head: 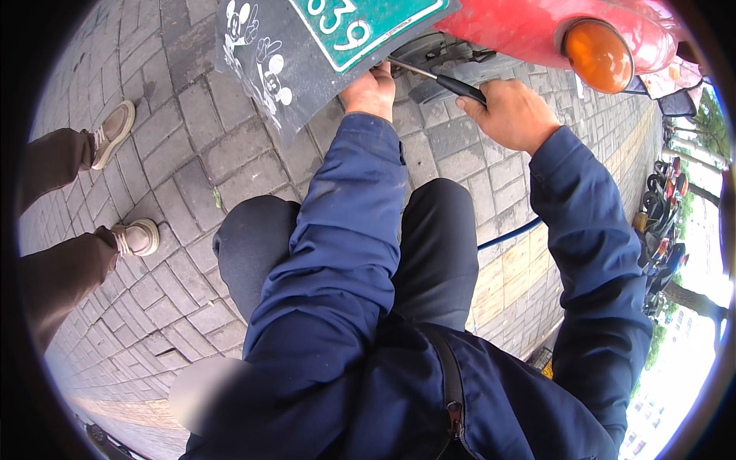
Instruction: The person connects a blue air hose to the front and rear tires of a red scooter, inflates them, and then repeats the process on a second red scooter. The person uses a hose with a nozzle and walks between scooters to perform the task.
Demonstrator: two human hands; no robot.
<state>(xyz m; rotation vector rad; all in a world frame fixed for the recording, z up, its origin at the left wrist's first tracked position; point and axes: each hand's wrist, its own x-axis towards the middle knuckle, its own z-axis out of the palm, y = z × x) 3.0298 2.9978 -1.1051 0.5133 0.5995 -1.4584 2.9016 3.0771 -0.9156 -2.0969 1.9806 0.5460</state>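
My right hand [514, 112] grips the black handle of a screwdriver-like hand tool [460, 89], whose bright metal shaft points left under the rear of a red scooter [512, 29]. My left hand [371, 92] reaches beneath the scooter near the shaft's tip. Its fingertips are partly hidden behind the black mudflap [310, 98], so what they touch does not show. White cartoon mouse figures decorate the flap, and a green licence plate [374, 29] is mounted above it. Dark parts of the scooter's underside [437, 52] lie just beyond the shaft.
An orange turn-signal lens [598, 56] juts out above my right hand. Another person's shoes [138, 237] and brown trouser legs [69, 276] are at the left. A blue hose or cable [509, 234] crosses the paving [190, 190] behind my right knee. Parked two-wheelers [661, 218] line the far right.
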